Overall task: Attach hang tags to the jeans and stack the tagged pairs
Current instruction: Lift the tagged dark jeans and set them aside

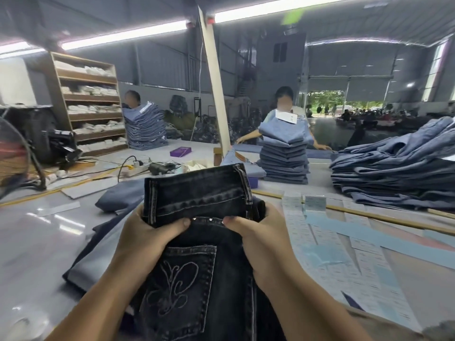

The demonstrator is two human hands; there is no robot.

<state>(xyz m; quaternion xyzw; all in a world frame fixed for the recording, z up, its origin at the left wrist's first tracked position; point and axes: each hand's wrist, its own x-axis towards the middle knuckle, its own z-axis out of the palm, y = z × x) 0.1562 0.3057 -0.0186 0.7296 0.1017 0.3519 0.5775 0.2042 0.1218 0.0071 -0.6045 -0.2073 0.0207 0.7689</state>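
Left hand (pixel 150 232) and right hand (pixel 256 232): fingers curled tight, thumbs on top, gripping folded black jeans (pixel 197 200) held above the counter (pixel 37 242). Denim dark, faded seams; embroidered back pocket (pixel 177 284). Paper hang tags (pixel 320 237) in rows at right. Blue jeans stack (pixel 284 153) beyond.

Two bare forearms reach into the head view from the bottom edge, with no sleeves, gloves, watch, rings or bracelets showing. The left hand (pixel 150 232) and the right hand (pixel 258 232) have short, unpainted fingernails, visible on both thumbs.
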